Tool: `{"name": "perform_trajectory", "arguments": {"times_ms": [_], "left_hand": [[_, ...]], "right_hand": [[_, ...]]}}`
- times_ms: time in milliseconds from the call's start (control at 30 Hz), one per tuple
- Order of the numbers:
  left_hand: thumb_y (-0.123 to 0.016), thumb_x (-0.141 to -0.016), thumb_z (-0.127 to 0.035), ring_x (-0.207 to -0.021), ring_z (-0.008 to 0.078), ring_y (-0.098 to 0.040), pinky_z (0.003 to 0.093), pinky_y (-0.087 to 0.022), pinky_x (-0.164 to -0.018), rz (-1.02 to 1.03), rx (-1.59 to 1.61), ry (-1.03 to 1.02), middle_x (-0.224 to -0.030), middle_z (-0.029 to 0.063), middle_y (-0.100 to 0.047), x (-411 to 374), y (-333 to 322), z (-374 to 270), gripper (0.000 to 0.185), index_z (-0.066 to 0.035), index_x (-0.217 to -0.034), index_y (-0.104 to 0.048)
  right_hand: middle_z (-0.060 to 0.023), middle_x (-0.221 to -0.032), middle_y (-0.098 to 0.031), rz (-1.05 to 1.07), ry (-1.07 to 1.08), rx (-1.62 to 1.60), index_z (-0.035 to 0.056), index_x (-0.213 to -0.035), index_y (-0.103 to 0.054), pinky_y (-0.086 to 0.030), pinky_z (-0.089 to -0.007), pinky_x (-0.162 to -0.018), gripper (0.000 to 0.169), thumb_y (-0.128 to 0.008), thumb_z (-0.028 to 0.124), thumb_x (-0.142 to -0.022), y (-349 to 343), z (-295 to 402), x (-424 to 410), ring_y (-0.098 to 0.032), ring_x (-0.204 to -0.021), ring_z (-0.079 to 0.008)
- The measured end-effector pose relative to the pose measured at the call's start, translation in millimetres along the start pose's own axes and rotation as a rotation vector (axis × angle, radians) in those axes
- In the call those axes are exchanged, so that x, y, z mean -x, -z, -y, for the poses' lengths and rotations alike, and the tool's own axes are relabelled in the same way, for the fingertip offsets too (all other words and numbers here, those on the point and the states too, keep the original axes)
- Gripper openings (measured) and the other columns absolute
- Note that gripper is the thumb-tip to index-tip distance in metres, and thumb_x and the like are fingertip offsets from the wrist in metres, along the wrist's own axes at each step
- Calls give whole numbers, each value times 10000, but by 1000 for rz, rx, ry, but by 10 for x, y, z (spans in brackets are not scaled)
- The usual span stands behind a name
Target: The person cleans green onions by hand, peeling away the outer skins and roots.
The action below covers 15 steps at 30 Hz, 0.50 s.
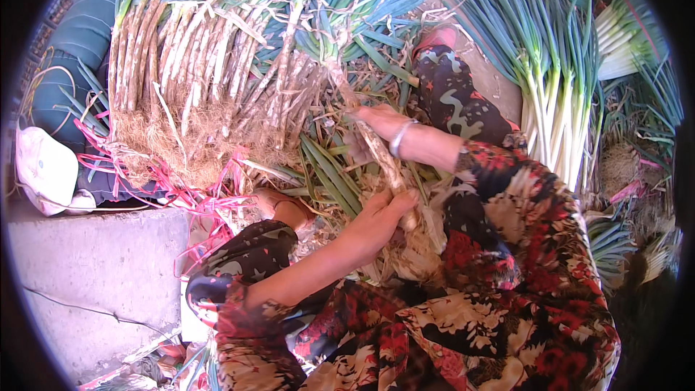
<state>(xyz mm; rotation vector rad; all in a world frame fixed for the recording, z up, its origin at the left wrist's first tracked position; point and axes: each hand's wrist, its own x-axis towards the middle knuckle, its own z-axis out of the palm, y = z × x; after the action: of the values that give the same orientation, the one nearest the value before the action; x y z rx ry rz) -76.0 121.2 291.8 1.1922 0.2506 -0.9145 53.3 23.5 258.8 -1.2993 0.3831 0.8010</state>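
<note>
A long green onion stalk (380,150) with a soil-brown, papery skin slants between my knees, its leafy end away from me. My left hand (383,214) grips its lower part near the root end, thumb on top. Further up the stalk is my right hand (383,122), a silver-coloured bracelet (399,138) on its wrist; its fingertips are partly hidden. Below my left hand lies a heap of dry skins and roots (415,258). Unpeeled green onions (184,60) with hairy roots lie in a large pile ahead and to the left.
Clean white-stemmed green onions (551,103) lie at the right, with another bundle (624,43) beyond. Pink plastic ties (217,212) tangle near my left foot (285,209). A concrete block (103,277) and teal padded fabric (81,49) are at the left. Peeled leaves (334,174) litter the ground.
</note>
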Motion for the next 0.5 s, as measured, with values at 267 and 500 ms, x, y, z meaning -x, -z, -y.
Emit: {"name": "perform_trajectory", "arguments": {"times_ms": [267, 500], "left_hand": [[-413, -917, -435, -821, 223, -614, 335, -509, -698, -83, -365, -192, -890, 148, -632, 28, 321, -340, 524, 51, -996, -592], [-584, -766, -556, -948, 241, -566, 387, -420, -909, -29, 59, -327, -1011, 155, -591, -235, 465, -1009, 729, 34, -1172, -448]], "right_hand": [[-9, -593, -527, 5, 435, 264, -2, -798, -554, -399, -242, -457, 199, -546, 192, -843, 373, -105, 1455, -502, -512, -76], [3, -638, -515, 77, 520, 313, -40, -1093, -507, -373, -221, -435, 287, -571, 109, -856, 448, -382, 2571, -479, -495, -53]]}}
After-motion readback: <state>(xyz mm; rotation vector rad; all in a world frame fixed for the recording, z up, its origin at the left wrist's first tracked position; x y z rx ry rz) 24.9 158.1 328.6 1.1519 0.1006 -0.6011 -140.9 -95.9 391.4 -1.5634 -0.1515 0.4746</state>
